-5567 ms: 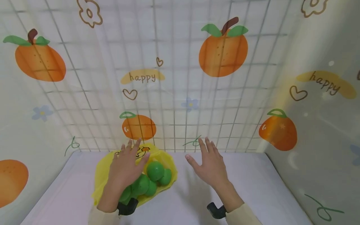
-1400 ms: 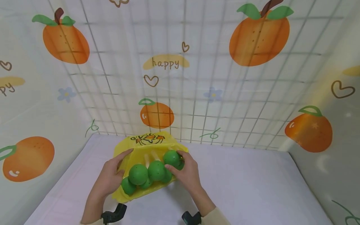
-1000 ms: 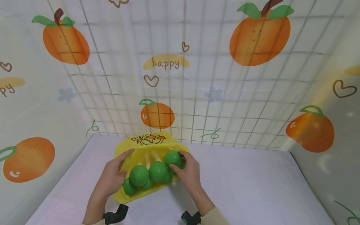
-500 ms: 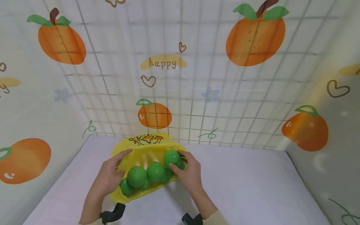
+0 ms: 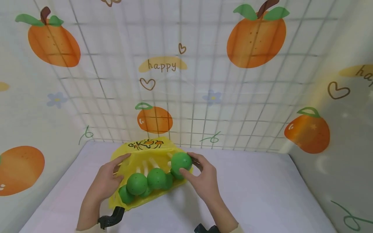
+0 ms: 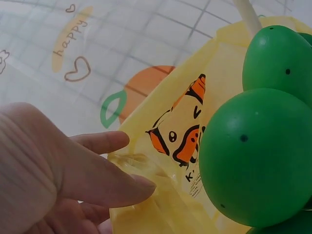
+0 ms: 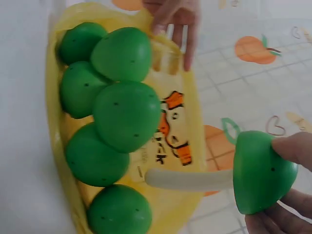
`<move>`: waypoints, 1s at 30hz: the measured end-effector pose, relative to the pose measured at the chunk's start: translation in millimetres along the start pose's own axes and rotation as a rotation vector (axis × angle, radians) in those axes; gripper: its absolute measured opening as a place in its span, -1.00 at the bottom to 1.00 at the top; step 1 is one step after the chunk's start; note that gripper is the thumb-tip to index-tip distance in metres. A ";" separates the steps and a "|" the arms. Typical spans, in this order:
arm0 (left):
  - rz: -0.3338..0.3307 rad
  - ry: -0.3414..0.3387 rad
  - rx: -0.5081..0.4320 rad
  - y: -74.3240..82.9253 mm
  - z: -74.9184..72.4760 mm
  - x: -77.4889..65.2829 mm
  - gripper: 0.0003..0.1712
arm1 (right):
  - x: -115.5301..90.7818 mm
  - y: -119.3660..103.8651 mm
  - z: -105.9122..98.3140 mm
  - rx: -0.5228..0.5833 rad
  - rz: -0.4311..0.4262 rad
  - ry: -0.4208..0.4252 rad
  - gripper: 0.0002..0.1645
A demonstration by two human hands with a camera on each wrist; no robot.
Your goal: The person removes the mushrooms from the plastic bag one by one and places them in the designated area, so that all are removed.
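Printed backdrop (image 5: pixel 189 81) | mushrooms (image 5: pixel 137 183) crowd yellow bag (image 5: pixel 134 159) | left hand (image 5: pixel 105 178) pinches bag, right hand (image 5: pixel 205 179) mushroom (image 5: pixel 181 161)

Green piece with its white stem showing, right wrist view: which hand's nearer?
Right. The right hand grips the green piece by its cap. The left hand is farther off, holding the yellow bag by its edge at the opposite side.

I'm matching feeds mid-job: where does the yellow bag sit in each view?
Head: the yellow bag is low, left of centre.
Left wrist: the yellow bag spans middle to right, partly behind green pieces.
Right wrist: the yellow bag is left of centre, from near the top past the bottom edge.
Shared landmark: its black-and-orange cartoon print shows in all three.
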State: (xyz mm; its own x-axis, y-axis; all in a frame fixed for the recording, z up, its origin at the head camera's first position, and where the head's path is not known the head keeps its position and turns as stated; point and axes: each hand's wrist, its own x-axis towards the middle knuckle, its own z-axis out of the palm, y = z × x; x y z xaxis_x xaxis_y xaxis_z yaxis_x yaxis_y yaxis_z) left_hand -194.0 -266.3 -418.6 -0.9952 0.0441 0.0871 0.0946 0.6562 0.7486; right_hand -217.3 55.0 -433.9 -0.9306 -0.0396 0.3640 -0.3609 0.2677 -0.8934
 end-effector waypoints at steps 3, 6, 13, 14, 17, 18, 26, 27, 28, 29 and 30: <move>0.003 -0.008 -0.018 -2.0 -0.3 -0.1 -0.13 | -0.2 -2.7 -10.1 0.036 -0.006 -0.004 -0.34; -0.002 -0.007 -0.018 -3.8 -0.3 0.3 -0.13 | -0.5 -4.4 -21.7 0.076 -0.007 -0.021 -0.36; 0.000 0.005 -0.012 -5.8 -1.6 0.3 -0.12 | 0.5 -2.8 -48.7 0.169 0.037 -0.015 -0.39; 0.000 0.006 -0.013 -5.9 -1.6 0.4 -0.12 | 1.3 -3.2 -52.5 0.177 0.040 -0.006 -0.39; 0.001 0.003 -0.020 -5.0 -1.4 0.4 -0.12 | 3.0 -5.0 -63.6 0.181 0.033 0.037 -0.38; -0.001 0.005 -0.016 -4.8 -1.3 0.5 -0.12 | 3.4 -5.2 -66.9 0.179 0.033 0.052 -0.37; -0.035 0.007 -0.011 -4.7 -1.2 -0.1 -0.12 | 9.3 0.5 -90.7 0.196 0.091 0.167 -0.39; -0.036 0.004 -0.010 -4.4 -1.1 -0.1 -0.12 | 10.1 2.5 -93.4 0.201 0.103 0.178 -0.39; -0.035 0.002 -0.011 -4.0 -0.9 -0.2 -0.12 | 10.9 5.2 -96.0 0.212 0.116 0.188 -0.39; -0.034 0.000 -0.009 -3.7 -0.7 -0.2 -0.12 | 11.9 8.6 -98.4 0.215 0.128 0.199 -0.39; -0.033 -0.002 -0.008 -3.3 -0.4 -0.1 -0.12 | 12.8 12.5 -100.6 0.213 0.142 0.213 -0.39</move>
State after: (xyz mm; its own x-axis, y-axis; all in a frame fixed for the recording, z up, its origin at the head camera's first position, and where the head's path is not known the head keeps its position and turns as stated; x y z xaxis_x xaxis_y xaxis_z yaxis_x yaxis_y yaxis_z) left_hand -194.2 -268.8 -420.9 -0.9978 0.0237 0.0612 0.0619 0.6513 0.7563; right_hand -227.5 154.7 -414.0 -0.9467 0.1918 0.2588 -0.2544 0.0475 -0.9659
